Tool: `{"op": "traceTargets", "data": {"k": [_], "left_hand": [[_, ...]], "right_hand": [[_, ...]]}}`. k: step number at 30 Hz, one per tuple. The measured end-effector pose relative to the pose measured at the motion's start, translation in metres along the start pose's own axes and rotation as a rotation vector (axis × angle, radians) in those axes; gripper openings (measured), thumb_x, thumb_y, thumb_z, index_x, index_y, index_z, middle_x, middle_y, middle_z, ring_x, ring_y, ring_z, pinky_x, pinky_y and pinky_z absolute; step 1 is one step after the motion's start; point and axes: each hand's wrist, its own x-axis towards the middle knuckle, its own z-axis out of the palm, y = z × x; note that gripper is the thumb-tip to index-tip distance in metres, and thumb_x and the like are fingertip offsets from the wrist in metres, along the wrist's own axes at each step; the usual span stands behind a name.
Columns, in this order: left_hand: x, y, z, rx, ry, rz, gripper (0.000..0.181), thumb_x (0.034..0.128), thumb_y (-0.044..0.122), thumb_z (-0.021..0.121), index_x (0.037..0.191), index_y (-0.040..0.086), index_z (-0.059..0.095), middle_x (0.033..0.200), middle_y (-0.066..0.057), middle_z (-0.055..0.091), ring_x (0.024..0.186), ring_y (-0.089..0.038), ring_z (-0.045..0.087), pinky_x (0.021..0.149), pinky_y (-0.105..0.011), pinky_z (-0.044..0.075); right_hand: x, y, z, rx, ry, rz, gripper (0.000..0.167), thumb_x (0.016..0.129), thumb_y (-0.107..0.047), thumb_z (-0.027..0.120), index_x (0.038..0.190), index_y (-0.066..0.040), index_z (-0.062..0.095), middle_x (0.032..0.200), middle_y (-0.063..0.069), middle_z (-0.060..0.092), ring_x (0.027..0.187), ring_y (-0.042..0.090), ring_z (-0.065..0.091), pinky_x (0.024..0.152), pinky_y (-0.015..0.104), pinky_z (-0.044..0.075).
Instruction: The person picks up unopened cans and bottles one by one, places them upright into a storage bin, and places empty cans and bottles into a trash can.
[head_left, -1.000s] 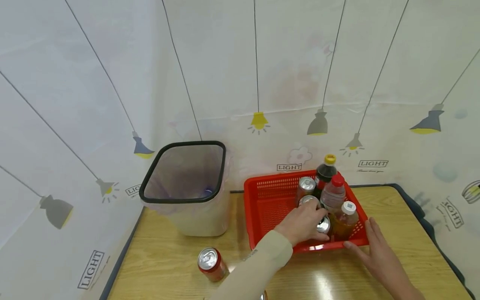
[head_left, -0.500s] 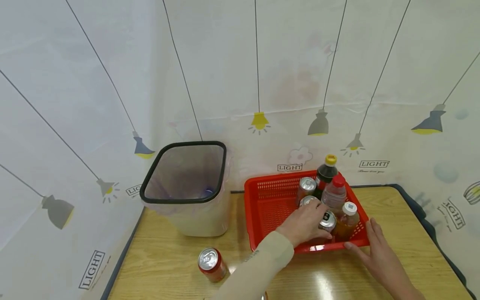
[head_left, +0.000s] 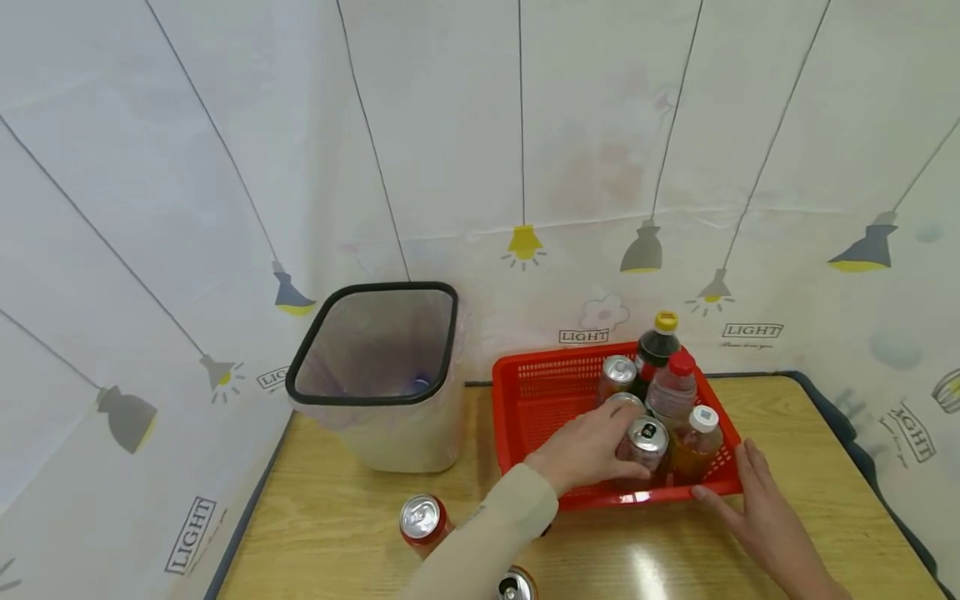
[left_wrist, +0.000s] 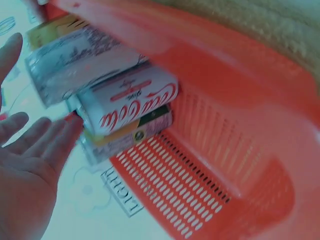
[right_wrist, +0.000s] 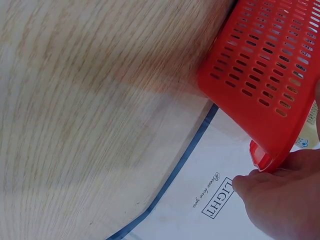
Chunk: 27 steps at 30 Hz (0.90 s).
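Note:
In the head view a red plastic basket [head_left: 525, 367] stands on the table. My left hand [head_left: 588, 454] is in it, thumb and fingers spread beside a silver-topped can [head_left: 645, 443]. In the left wrist view this hand's fingers are extended, apart from a white Coca-Cola can [left_wrist: 132, 100] and its neighbours. My right hand [head_left: 772, 521] holds the basket's front right corner between thumb and fingers. Two more cans stand behind, along with a dark cola bottle [head_left: 657, 354], a clear red-capped bottle [head_left: 672, 393] and a white-capped bottle [head_left: 693, 450] of amber drink.
A lined waste bin [head_left: 401, 433] with a black rim stands left of the basket, something blue inside. On the wooden table [head_left: 315, 517] a red can [head_left: 424, 525] stands front left. Another can [head_left: 517, 586] is partly hidden by my left sleeve. A printed sheet [head_left: 450, 167] hangs behind.
My left hand has drawn back leftward from the front can, whose top shows more fully now. The can ended slightly left of its earlier spot. My right hand stays on the basket corner.

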Motion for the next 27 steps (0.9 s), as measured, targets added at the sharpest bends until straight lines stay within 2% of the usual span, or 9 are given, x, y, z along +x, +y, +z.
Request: {"op": "traceTargets", "data": {"k": [5,8,11,19,27], "left_hand": [[-0.011,-0.007,-0.014,0.026,0.024,0.031,0.079,0.0906,0.057,0.074,0.153,0.020,0.045,0.145,0.008,0.056,0.125,-0.006,0.057,0.108,-0.023,0.045],[-0.020,-0.011,-0.022,0.050,0.044,0.031,0.076,0.0929,0.059,0.070,0.154,0.021,0.046,0.145,0.006,0.058,0.128,-0.011,0.058,0.112,-0.028,0.043],[-0.032,-0.016,-0.031,0.028,0.058,0.017,0.071,0.0949,0.058,0.068,0.153,0.021,0.049,0.145,0.005,0.058,0.132,-0.014,0.056,0.115,-0.032,0.041],[-0.074,-0.032,-0.054,-0.012,0.073,-0.015,0.068,0.0988,0.057,0.062,0.153,0.018,0.051,0.153,0.001,0.053,0.144,-0.020,0.046,0.119,-0.038,0.035],[-0.116,-0.050,-0.063,-0.071,0.122,-0.059,0.067,0.0994,0.055,0.063,0.153,0.017,0.050,0.154,-0.002,0.053,0.142,-0.024,0.049,0.115,-0.046,0.041]], "right_hand": [[0.000,0.002,0.001,-0.007,0.016,-0.003,0.123,0.092,-0.070,0.061,0.159,0.009,-0.005,0.160,0.044,-0.005,0.137,0.069,0.018,0.097,0.078,0.034],[0.000,0.002,0.001,-0.007,0.016,-0.003,0.123,0.092,-0.070,0.061,0.160,0.008,-0.005,0.159,0.044,-0.005,0.136,0.070,0.018,0.096,0.078,0.035],[0.001,0.001,0.002,-0.003,0.009,-0.002,0.122,0.093,-0.069,0.061,0.160,0.008,-0.005,0.159,0.044,-0.005,0.136,0.070,0.018,0.096,0.078,0.035],[0.000,0.001,0.001,-0.009,0.003,0.006,0.122,0.094,-0.070,0.060,0.159,0.009,-0.007,0.159,0.044,-0.006,0.137,0.070,0.017,0.096,0.079,0.034],[0.001,0.002,0.002,-0.006,-0.012,0.014,0.123,0.093,-0.072,0.058,0.158,0.010,-0.007,0.158,0.045,-0.008,0.137,0.070,0.015,0.096,0.079,0.033]]}}
